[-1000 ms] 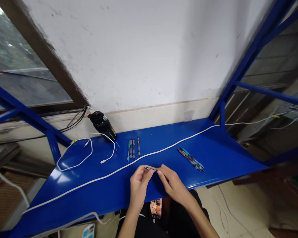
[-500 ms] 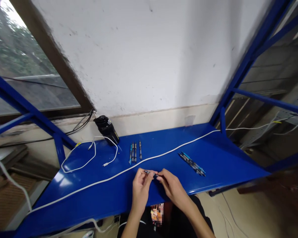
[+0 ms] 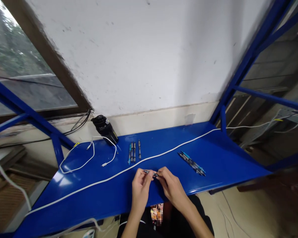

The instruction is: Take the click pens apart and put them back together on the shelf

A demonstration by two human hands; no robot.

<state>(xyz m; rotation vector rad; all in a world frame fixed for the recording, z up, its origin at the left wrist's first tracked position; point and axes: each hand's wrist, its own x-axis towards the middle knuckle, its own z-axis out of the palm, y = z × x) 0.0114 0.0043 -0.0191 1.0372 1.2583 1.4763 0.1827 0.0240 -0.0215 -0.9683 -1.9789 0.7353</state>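
Near the front edge of the blue table, my left hand (image 3: 140, 186) is closed around a dark pen (image 3: 154, 175). My right hand (image 3: 171, 185) pinches the pen's other end, so both hands hold it between them. Much of the pen is hidden by the fingers. Beyond my left hand, several pens (image 3: 132, 152) lie side by side, one with light blue parts and others grey; a grey one (image 3: 139, 149) is set slightly apart. To the right of my right hand lies a bunch of black and blue pens (image 3: 191, 163), slanting toward the front.
A white cable (image 3: 164, 153) crosses the blue table (image 3: 109, 195) diagonally, between my hands and the row of pens. A black bottle (image 3: 104, 130) stands at the back left beside a looped white charging cable (image 3: 76, 169). Blue metal frames (image 3: 240, 66) rise at both ends, with a wall behind.
The view has shifted slightly. My hands stay in nearly the same place with the pen between them, the right fingers moved a little. The other pens lie as before.
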